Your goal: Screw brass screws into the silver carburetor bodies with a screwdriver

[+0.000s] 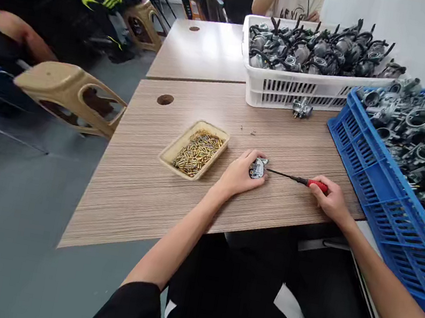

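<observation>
My left hand (240,173) is closed around a small grey metal carburetor part (258,168) resting on the wooden table (142,190). My right hand (330,199) grips the red handle of a thin screwdriver (298,180). Its dark shaft lies nearly level and its tip meets the right side of the part. A shallow beige tray (173,148) holding several small brass screws sits just left of my left hand.
A white basket (289,88) full of assembled carburetors stands at the back, with one loose carburetor (301,107) in front of it. A blue crate (375,181) of grey castings fills the right. Other people sit beyond the table; beige stools (68,94) stand left.
</observation>
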Available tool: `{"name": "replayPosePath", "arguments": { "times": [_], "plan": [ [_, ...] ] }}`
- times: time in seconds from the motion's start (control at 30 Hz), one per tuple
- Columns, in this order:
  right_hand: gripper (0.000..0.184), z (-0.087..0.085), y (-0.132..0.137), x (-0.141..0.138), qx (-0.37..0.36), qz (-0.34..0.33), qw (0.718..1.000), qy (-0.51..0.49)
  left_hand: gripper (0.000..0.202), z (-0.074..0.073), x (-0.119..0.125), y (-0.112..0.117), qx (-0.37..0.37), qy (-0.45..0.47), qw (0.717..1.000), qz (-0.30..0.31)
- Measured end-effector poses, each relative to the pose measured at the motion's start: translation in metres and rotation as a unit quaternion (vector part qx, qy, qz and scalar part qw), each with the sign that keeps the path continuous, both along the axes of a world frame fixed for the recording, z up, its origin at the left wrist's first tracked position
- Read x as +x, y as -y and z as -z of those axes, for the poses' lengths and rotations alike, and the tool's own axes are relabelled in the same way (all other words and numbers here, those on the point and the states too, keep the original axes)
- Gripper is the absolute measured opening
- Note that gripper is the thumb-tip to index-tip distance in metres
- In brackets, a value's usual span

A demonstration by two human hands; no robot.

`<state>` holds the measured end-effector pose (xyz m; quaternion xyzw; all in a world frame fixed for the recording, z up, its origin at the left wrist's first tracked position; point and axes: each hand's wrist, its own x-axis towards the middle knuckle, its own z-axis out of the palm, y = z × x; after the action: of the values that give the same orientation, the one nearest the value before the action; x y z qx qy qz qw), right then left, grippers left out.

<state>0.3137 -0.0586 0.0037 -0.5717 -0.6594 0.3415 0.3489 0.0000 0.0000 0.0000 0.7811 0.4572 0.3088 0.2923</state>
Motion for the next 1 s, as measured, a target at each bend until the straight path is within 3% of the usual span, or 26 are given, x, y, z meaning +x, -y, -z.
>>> {"name": "replayPosePath", "arguments": {
  "times": [1.0],
  "plan": [
    [0.045, -0.0057, 0.005, -0.0011, -0.004, -0.006, 1.0, 0.018, 0.042, -0.0072, 0.0007, 0.0041, -0.005, -0.006, 1.0, -0.012]
  ]
}}
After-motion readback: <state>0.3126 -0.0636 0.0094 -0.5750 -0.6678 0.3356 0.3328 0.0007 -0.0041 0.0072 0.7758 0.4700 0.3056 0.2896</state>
